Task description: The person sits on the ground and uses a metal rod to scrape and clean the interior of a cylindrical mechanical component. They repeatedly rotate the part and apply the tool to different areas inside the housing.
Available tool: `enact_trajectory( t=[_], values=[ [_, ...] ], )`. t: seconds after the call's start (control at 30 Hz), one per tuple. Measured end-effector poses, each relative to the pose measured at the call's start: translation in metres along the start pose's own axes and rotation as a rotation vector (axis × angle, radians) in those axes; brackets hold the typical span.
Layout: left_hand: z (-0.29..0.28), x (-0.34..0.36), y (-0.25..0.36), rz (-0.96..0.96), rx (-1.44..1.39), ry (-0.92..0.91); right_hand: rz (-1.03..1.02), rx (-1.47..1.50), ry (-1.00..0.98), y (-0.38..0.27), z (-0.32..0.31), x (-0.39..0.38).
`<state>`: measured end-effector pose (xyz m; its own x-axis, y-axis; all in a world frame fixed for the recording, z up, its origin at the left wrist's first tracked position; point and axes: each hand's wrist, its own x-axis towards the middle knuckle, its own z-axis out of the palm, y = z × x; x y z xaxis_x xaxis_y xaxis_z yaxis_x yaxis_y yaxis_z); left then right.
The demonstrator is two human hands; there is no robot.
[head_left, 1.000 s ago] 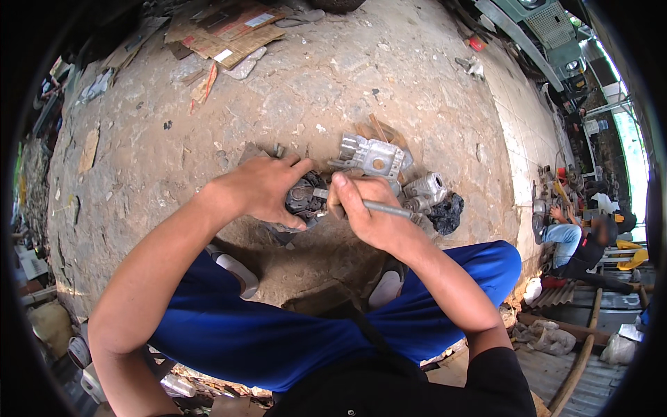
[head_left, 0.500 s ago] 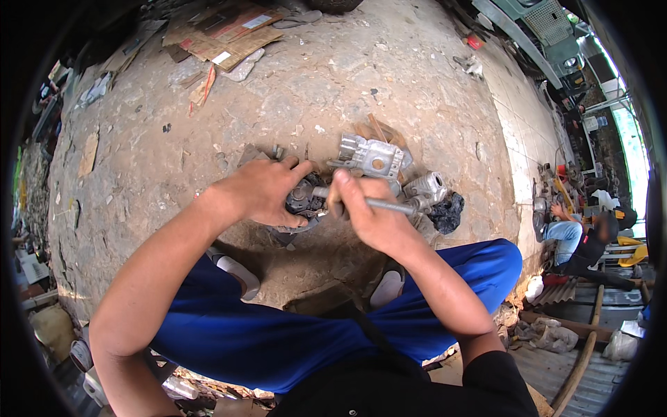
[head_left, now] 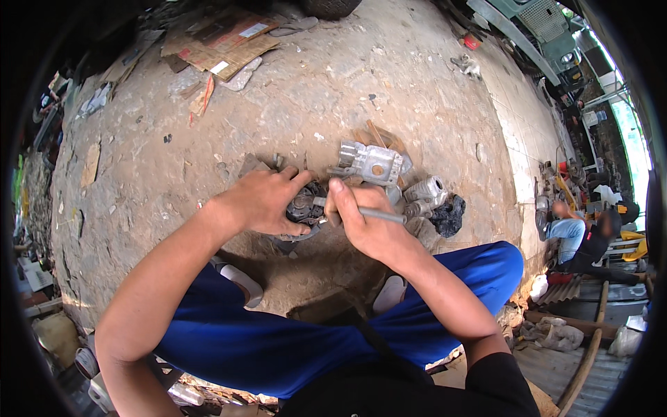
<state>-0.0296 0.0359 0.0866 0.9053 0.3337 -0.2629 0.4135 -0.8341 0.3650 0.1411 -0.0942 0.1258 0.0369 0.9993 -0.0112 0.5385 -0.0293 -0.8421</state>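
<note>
My left hand (head_left: pixel 267 201) is wrapped over a dark, greasy round metal part (head_left: pixel 304 207) on the ground between my feet. My right hand (head_left: pixel 354 215) grips a grey metal rod (head_left: pixel 385 215), whose end touches or lies just over that part. Behind my hands sits a silver cast-metal housing (head_left: pixel 365 160) on some brown scraps. Just right of them lie a cylindrical aluminium piece (head_left: pixel 425 192) and a crumpled black plastic bag (head_left: pixel 448 217).
Cardboard sheets (head_left: pixel 221 45) lie on the stone floor ahead. A person in jeans (head_left: pixel 564 236) sits at the right among tools and clutter. Wooden poles (head_left: pixel 583 368) and corrugated metal are at the lower right, a plastic jug (head_left: pixel 55 337) at the lower left.
Both hands and the things on the floor appear slightly lower in the picture. My grips on the round part and the rod look much the same.
</note>
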Motion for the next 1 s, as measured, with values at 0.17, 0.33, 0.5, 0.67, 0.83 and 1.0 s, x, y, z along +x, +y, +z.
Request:
enact_trajectory(
  t=[0.17, 0.33, 0.5, 0.67, 0.83, 1.0],
  values=[
    [-0.002, 0.006, 0.005, 0.017, 0.014, -0.015, -0.166, -0.042, 0.029, 0.012, 0.015, -0.019],
    [0.002, 0.002, 0.002, 0.036, -0.017, 0.024, 0.129, 0.458, 0.262, 0.047, 0.000, -0.030],
    [0.001, 0.006, 0.003, 0.032, -0.022, -0.010, 0.155, 0.237, 0.717, 0.087, -0.002, -0.023],
    [-0.003, 0.007, 0.006, -0.010, -0.002, -0.010, 0.580, -0.217, 0.407, 0.217, 0.041, -0.062],
    [-0.001, 0.007, -0.004, -0.020, -0.052, -0.019, 0.740, -0.540, -0.268, 0.240, 0.105, -0.078],
    [-0.004, 0.008, 0.008, -0.020, -0.012, -0.021, 0.567, -0.524, -0.407, 0.292, 0.123, -0.086]
  ],
)
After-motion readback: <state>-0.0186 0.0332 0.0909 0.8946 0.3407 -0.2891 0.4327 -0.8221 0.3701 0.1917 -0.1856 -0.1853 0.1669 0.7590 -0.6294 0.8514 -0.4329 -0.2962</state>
